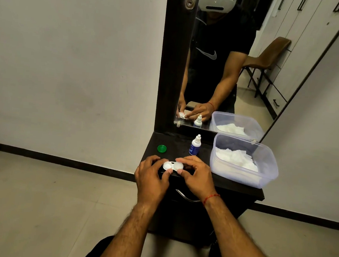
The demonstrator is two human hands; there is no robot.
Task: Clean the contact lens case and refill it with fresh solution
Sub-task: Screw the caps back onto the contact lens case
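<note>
Both hands pinch the case [173, 166] above the tabletop's [175, 147] front edge, left hand [152, 176] and right hand [197, 178] at opposite ends, likely steadying it for cleaning. Green cap [161, 148] lies aside. Bottle [195, 145] stands near; its blue label is unreadable.

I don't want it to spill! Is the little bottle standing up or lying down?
Standing up: the bottle rests on its base, white tip pointing upward.

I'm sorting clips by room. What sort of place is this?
Likely a bedroom dressing corner at home: a tall mirror over a small dark drawer unit, with wardrobe doors and a chair reflected in it.
</note>
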